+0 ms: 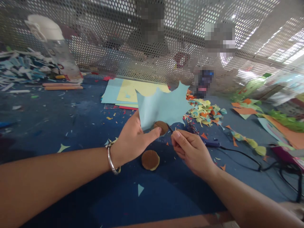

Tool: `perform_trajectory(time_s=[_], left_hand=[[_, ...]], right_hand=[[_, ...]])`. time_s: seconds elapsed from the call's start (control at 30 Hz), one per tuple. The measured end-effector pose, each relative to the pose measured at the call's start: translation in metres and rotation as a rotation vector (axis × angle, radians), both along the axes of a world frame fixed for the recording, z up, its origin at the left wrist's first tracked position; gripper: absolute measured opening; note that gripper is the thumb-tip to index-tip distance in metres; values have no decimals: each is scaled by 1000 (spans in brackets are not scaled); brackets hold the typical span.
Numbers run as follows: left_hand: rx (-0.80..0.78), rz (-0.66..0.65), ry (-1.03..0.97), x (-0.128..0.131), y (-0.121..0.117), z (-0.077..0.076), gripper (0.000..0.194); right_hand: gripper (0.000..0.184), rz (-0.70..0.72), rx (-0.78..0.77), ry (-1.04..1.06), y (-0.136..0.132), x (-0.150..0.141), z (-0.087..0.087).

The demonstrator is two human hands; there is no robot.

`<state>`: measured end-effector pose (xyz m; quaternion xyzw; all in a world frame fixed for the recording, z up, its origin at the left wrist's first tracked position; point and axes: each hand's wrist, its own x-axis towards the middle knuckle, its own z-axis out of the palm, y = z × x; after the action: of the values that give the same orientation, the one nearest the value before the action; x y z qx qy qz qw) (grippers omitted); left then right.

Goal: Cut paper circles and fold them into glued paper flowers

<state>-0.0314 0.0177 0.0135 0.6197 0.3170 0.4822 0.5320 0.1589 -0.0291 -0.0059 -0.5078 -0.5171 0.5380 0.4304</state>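
Note:
My left hand is closed on a light blue sheet of paper with a jagged, scalloped edge, lifted above the table. Its thumb presses a small brown disc against the lower part of the sheet. In a pinch, my right hand grips a thin dark pencil-like stick, whose tip is at the disc's right edge. Below the hands, a second brown disc lies on the table, with a pale yellow edge showing under it. A small blue paper scrap is nearer to me.
Blue and yellow sheets lie behind my hands, scraps in a heap to their right. A corded dark blue tool rests beyond my right hand. A bottle and pencils are at left. A perforated screen closes the back.

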Motion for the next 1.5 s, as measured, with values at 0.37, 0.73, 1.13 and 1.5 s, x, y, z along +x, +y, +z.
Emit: perform_trajectory(time_s=[0.37,0.73,1.13,1.5], left_hand=[[-68,56,-85,1,2,0,48],[-40,46,-49,1,1,-3,50],[227,45,168,-2,3,-11,36],[173,-18,140,2,-9,6,36]], right_hand=[[48,12,-14,-13,0,2,-1],[48,20,-6,-19,1,2,-1],[50,27,27,-61,-1,3,1],[54,5,37,-18,-5,2,2]])
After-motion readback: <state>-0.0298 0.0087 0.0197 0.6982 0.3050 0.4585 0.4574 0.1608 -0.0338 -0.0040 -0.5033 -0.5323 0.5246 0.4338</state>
